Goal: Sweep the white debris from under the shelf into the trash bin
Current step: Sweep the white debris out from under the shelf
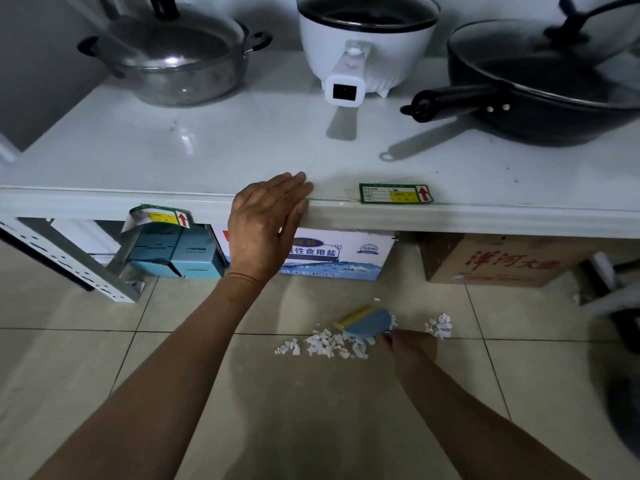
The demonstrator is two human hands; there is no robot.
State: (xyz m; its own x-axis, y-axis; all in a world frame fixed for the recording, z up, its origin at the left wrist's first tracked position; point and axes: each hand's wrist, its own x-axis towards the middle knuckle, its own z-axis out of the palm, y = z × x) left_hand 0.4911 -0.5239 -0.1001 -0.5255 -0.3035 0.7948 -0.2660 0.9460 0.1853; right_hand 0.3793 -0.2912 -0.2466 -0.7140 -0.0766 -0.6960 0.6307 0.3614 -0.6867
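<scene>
White debris [323, 345] lies in a loose pile on the tiled floor in front of the shelf [450, 216], with a smaller clump [439, 326] to the right. My right hand [412, 348] grips the handle of a small blue hand brush [367, 323], whose head rests on the floor at the pile's right end. My left hand [266, 223] lies flat with straight fingers over the shelf's front edge. No trash bin is in view.
A steel pot [173, 60], a white rice cooker [363, 43] and a black pan [540, 88] stand on the shelf. Under it sit blue boxes [173, 254], a salt carton [339, 258] and a brown carton [502, 261]. A dark object [623, 420] is at the right edge.
</scene>
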